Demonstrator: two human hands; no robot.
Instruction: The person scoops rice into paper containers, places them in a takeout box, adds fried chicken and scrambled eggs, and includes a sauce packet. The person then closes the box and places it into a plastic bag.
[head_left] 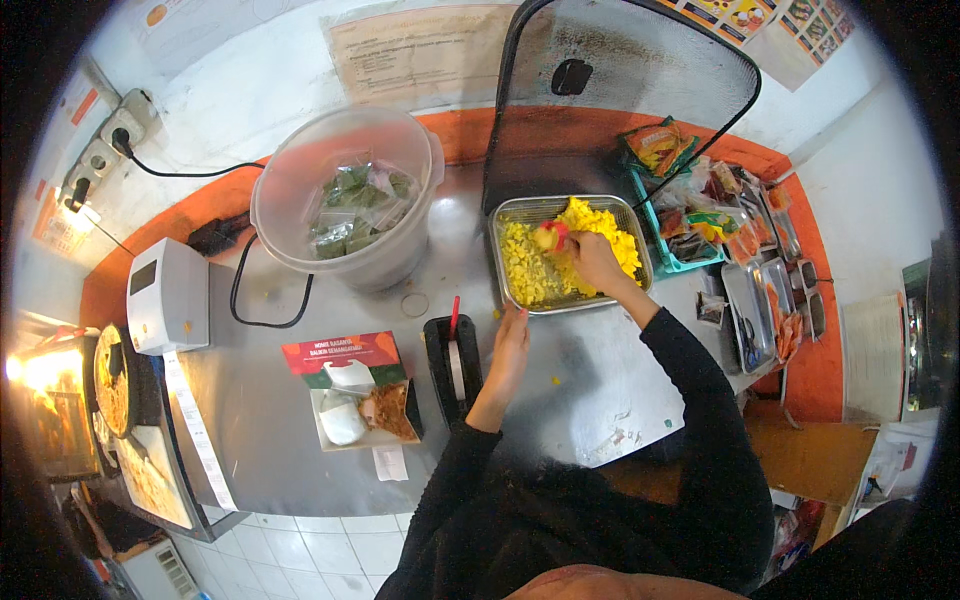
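Note:
A shallow metal tray (575, 306) of yellow food stands in front of me, with paler small chunks (530, 270) at left and brighter yellow pieces (622, 240) at right. Over it, my right hand (595, 262) is closed around a small red scoop (553, 236) that seems to carry some of the yellow food. The fingers of my left hand (510, 345) pinch the tray's front left rim. Left of that hand sits a black tape dispenser (441, 370) with a red stick (455, 315) upright in it. An open meal box (330, 352) holds a white wrapped parcel (343, 424) and fried chicken (392, 410).
A large translucent tub (275, 215) of bagged green leaves stands at the back left. Behind the tray rises a black-framed mesh cover (497, 130). Packets fill a teal basket (690, 263) at right. A white printer (170, 295) trails a paper strip at left; a black cord (240, 290) lies nearby.

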